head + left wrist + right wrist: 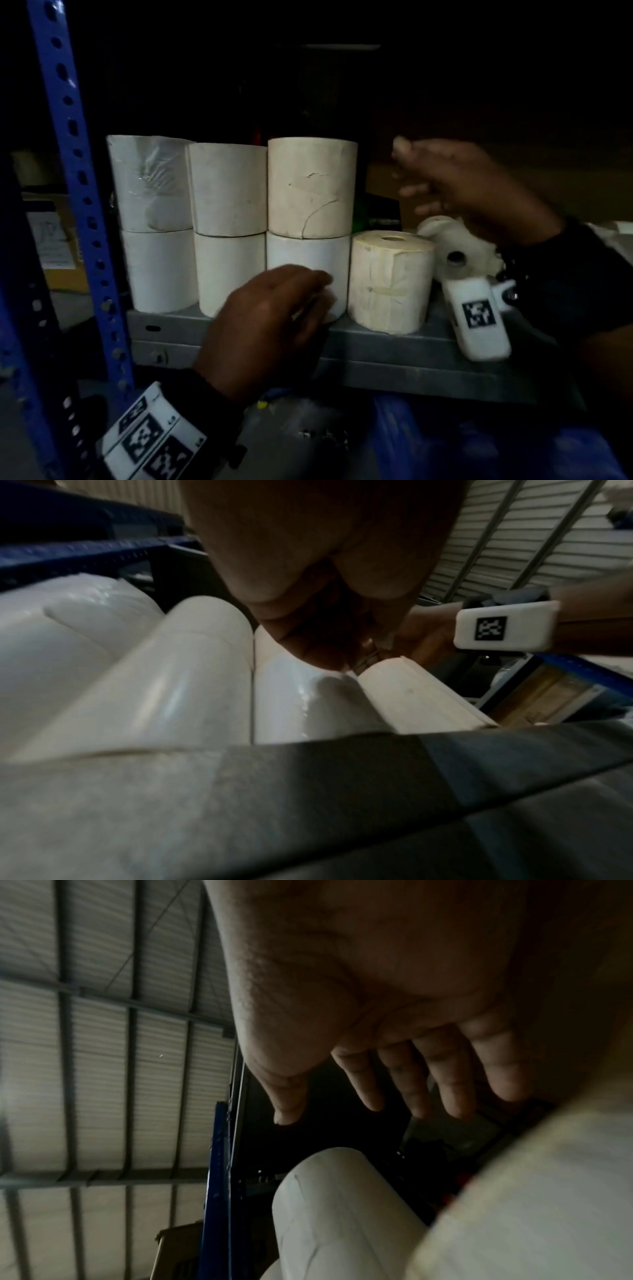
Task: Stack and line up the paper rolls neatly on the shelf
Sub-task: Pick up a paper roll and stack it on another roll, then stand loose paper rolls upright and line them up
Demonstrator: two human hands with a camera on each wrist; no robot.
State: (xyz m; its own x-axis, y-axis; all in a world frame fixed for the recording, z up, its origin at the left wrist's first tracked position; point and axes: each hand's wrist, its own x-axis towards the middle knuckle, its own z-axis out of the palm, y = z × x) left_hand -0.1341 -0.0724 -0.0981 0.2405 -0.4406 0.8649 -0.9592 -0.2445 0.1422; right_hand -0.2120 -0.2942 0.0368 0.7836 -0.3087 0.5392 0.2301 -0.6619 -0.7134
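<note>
Head view shows six rolls [310,186] standing upright on the shelf [394,346] in three touching stacks of two, with a single roll [390,281] upright just right of them and one more lying roll [455,250] on its side behind the right wrist. The left hand [270,329] rests loose-fingered against the near face of the third stack's bottom roll, holding nothing. The right hand [455,185] hovers released above the single roll, fingers spread, as the right wrist view confirms. These rolls look tightly wound and stiff, probably fairly dense for their size, so they should not crush; the glossy wrap on some may slip, and the torn outer paper on the top right one could peel. Best hold, I judge, is a wide grip round the curved side at mid-height, keeping the roll upright, so it lands square on the single roll.
</note>
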